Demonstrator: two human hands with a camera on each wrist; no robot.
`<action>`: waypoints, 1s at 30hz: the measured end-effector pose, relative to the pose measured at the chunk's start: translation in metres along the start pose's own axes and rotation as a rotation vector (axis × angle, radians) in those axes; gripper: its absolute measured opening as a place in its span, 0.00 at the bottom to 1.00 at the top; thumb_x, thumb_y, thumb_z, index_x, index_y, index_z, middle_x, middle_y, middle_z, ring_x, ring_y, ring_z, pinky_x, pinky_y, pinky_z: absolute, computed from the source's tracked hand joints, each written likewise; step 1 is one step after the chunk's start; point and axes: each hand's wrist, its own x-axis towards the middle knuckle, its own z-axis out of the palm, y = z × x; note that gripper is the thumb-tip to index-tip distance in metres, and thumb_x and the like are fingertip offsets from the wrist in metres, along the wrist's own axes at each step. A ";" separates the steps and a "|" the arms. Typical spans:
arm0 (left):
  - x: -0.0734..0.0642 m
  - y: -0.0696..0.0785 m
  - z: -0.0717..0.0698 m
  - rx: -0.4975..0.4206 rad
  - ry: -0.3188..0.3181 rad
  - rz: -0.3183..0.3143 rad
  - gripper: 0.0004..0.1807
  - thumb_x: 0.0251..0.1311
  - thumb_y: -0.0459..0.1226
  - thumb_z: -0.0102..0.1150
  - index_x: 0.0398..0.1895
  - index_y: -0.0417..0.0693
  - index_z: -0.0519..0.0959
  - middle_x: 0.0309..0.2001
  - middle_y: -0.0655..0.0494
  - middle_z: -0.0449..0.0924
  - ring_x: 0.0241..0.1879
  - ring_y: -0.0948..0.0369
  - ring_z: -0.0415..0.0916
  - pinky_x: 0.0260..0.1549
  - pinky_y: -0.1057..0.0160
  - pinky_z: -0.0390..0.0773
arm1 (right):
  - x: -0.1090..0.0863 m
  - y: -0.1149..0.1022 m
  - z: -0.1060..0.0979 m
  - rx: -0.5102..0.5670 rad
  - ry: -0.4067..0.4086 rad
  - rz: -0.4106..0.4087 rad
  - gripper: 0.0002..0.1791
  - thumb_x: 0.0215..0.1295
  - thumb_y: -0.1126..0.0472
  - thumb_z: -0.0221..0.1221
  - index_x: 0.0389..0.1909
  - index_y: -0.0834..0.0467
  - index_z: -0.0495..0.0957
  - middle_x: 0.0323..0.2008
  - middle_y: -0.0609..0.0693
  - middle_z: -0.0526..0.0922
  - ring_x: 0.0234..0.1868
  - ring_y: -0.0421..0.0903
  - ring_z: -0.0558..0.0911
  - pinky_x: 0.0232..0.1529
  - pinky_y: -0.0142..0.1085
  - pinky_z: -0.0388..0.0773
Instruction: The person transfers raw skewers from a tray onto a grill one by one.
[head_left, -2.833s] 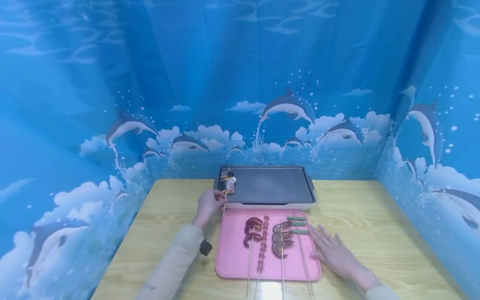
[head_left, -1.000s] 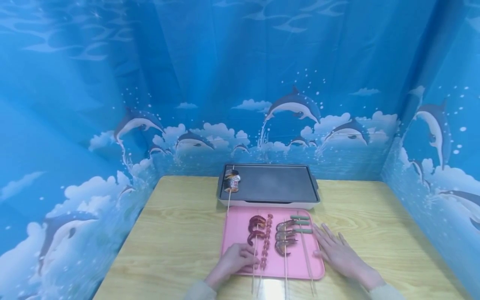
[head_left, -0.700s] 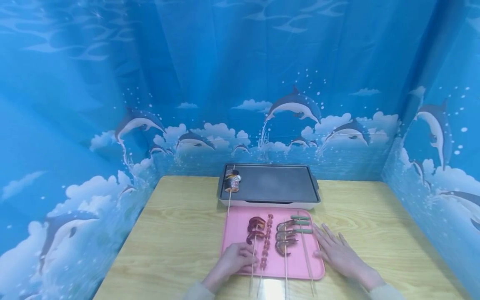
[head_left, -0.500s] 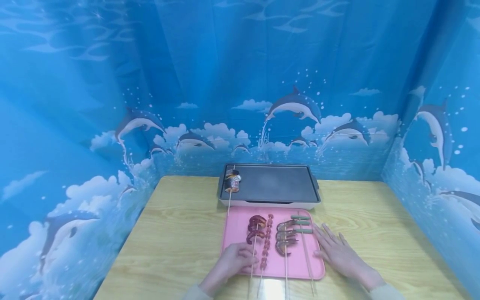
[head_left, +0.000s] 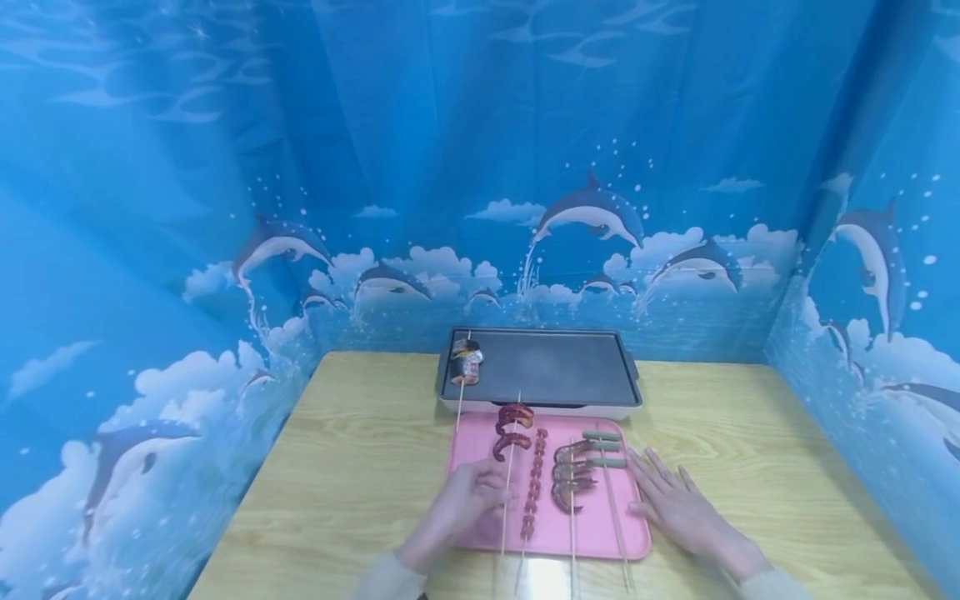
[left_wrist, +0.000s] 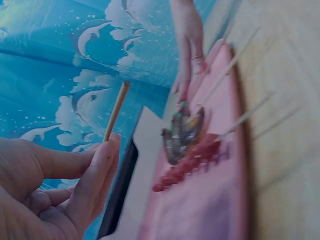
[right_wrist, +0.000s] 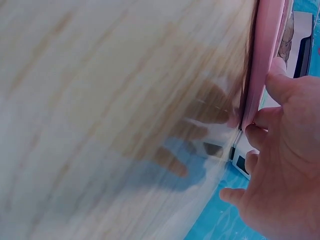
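Note:
My left hand (head_left: 468, 504) pinches the bare lower stick of a skewer with dark red curled pieces like octopus tentacles (head_left: 514, 417). The skewer is raised above the pink tray (head_left: 596, 533), its tip reaching the griddle's front edge. In the left wrist view the wooden stick (left_wrist: 117, 110) stands between thumb and fingers; the food on it is out of that view. At the tray's right edge rests my right hand (head_left: 678, 508), fingers extended, thumb on the rim. Still on the tray are a skewer of small red pieces (head_left: 535, 483), a shrimp skewer (head_left: 572, 479) and a skewer with green pieces (head_left: 603, 447).
Behind the tray stands a black flat griddle (head_left: 555, 367) with a pale base. One skewer of fish-like chunks (head_left: 467, 367) lies at its left end, the stick overhanging the front. Wooden tabletop (head_left: 360, 450) surrounds both, and a blue dolphin curtain (head_left: 480, 167) closes off the back.
My left hand left the fish-like skewer on the griddle, came down to the tray and took hold of the tentacle skewer, which has now risen and moved forward. My right hand stayed put.

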 end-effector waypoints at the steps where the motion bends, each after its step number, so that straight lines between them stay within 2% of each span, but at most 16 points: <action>1: 0.004 0.003 -0.002 0.004 -0.005 0.009 0.19 0.60 0.27 0.65 0.53 0.27 0.76 0.40 0.42 0.85 0.37 0.54 0.86 0.38 0.59 0.88 | 0.000 0.000 0.000 0.002 -0.010 0.004 0.36 0.73 0.47 0.57 0.76 0.59 0.62 0.74 0.60 0.64 0.81 0.47 0.45 0.66 0.74 0.53; 4: 0.017 0.013 -0.006 0.011 -0.013 0.028 0.17 0.62 0.27 0.64 0.52 0.27 0.77 0.41 0.40 0.85 0.38 0.52 0.86 0.39 0.60 0.88 | 0.000 -0.003 -0.003 0.007 0.000 0.004 0.37 0.72 0.48 0.58 0.75 0.60 0.63 0.73 0.62 0.66 0.81 0.46 0.46 0.63 0.75 0.57; 7: 0.030 0.024 -0.010 0.014 0.008 0.019 0.16 0.64 0.29 0.64 0.52 0.28 0.78 0.40 0.40 0.86 0.38 0.53 0.87 0.39 0.61 0.88 | 0.000 -0.005 -0.005 0.011 -0.014 0.014 0.38 0.72 0.48 0.58 0.77 0.58 0.60 0.73 0.62 0.66 0.81 0.48 0.46 0.63 0.75 0.56; 10: 0.044 0.033 -0.015 0.011 0.041 0.019 0.17 0.65 0.29 0.64 0.53 0.28 0.78 0.40 0.39 0.87 0.38 0.53 0.87 0.39 0.62 0.88 | 0.001 -0.009 -0.008 0.011 -0.031 0.043 0.37 0.72 0.47 0.58 0.76 0.59 0.62 0.73 0.61 0.66 0.78 0.57 0.55 0.65 0.74 0.56; 14: 0.065 0.042 -0.021 0.015 0.068 0.036 0.15 0.65 0.27 0.62 0.52 0.26 0.78 0.41 0.37 0.86 0.38 0.51 0.87 0.39 0.61 0.88 | 0.003 -0.013 -0.013 0.019 -0.082 0.089 0.36 0.73 0.47 0.57 0.74 0.62 0.64 0.74 0.61 0.64 0.76 0.62 0.59 0.68 0.73 0.53; 17: 0.079 0.046 -0.025 0.026 0.081 0.033 0.14 0.66 0.27 0.62 0.52 0.26 0.78 0.42 0.36 0.86 0.40 0.48 0.87 0.41 0.59 0.88 | 0.003 -0.012 -0.012 0.016 -0.065 0.083 0.36 0.72 0.47 0.58 0.74 0.62 0.64 0.74 0.61 0.65 0.77 0.59 0.57 0.68 0.73 0.53; 19: 0.089 0.048 -0.027 0.058 0.093 0.028 0.15 0.66 0.29 0.63 0.52 0.27 0.79 0.42 0.38 0.87 0.41 0.48 0.87 0.42 0.58 0.88 | 0.001 -0.008 -0.008 0.020 -0.043 0.059 0.37 0.73 0.48 0.57 0.76 0.60 0.62 0.74 0.60 0.64 0.80 0.54 0.51 0.68 0.74 0.51; 21: 0.097 0.048 -0.029 0.079 0.100 0.012 0.15 0.66 0.30 0.63 0.52 0.28 0.79 0.42 0.40 0.87 0.42 0.48 0.87 0.43 0.58 0.88 | 0.000 -0.007 -0.006 0.016 -0.021 0.043 0.37 0.72 0.48 0.58 0.76 0.59 0.62 0.74 0.60 0.65 0.79 0.55 0.52 0.68 0.74 0.52; 22: 0.100 0.047 -0.029 0.097 0.104 0.005 0.15 0.66 0.30 0.63 0.52 0.29 0.80 0.42 0.41 0.88 0.42 0.49 0.87 0.43 0.58 0.87 | 0.000 -0.007 -0.006 0.018 -0.028 0.046 0.37 0.73 0.48 0.58 0.76 0.59 0.61 0.74 0.60 0.65 0.79 0.56 0.52 0.68 0.74 0.51; 23: 0.104 0.047 -0.029 0.104 0.110 -0.011 0.15 0.66 0.30 0.63 0.52 0.30 0.80 0.42 0.41 0.88 0.41 0.51 0.87 0.43 0.60 0.87 | 0.000 -0.005 -0.004 0.024 -0.038 0.054 0.37 0.74 0.47 0.56 0.77 0.59 0.60 0.75 0.60 0.64 0.80 0.56 0.51 0.71 0.72 0.46; 25: 0.110 0.044 -0.029 0.106 0.109 -0.031 0.14 0.66 0.30 0.63 0.52 0.30 0.80 0.42 0.41 0.88 0.40 0.52 0.88 0.43 0.60 0.87 | 0.001 -0.006 -0.005 0.033 -0.064 0.078 0.37 0.74 0.46 0.56 0.76 0.60 0.61 0.75 0.60 0.63 0.80 0.57 0.50 0.71 0.72 0.47; 26: 0.113 0.043 -0.029 0.112 0.111 -0.037 0.14 0.66 0.30 0.63 0.52 0.31 0.81 0.42 0.41 0.88 0.40 0.53 0.88 0.43 0.60 0.87 | 0.001 -0.005 -0.004 0.023 -0.068 0.077 0.38 0.73 0.46 0.56 0.77 0.60 0.60 0.76 0.59 0.62 0.80 0.56 0.47 0.73 0.69 0.42; 29: 0.122 0.038 -0.030 0.123 0.125 -0.058 0.14 0.66 0.29 0.62 0.52 0.30 0.80 0.42 0.40 0.88 0.40 0.52 0.88 0.45 0.58 0.87 | 0.001 -0.006 -0.005 0.031 -0.067 0.077 0.37 0.74 0.46 0.56 0.76 0.60 0.60 0.76 0.59 0.61 0.81 0.50 0.43 0.73 0.69 0.41; 30: 0.124 0.037 -0.030 0.134 0.128 -0.060 0.14 0.66 0.29 0.62 0.52 0.30 0.80 0.42 0.40 0.88 0.40 0.52 0.88 0.46 0.56 0.87 | 0.001 -0.008 -0.007 0.032 -0.052 0.066 0.37 0.73 0.47 0.57 0.76 0.61 0.62 0.76 0.59 0.62 0.81 0.47 0.41 0.71 0.72 0.45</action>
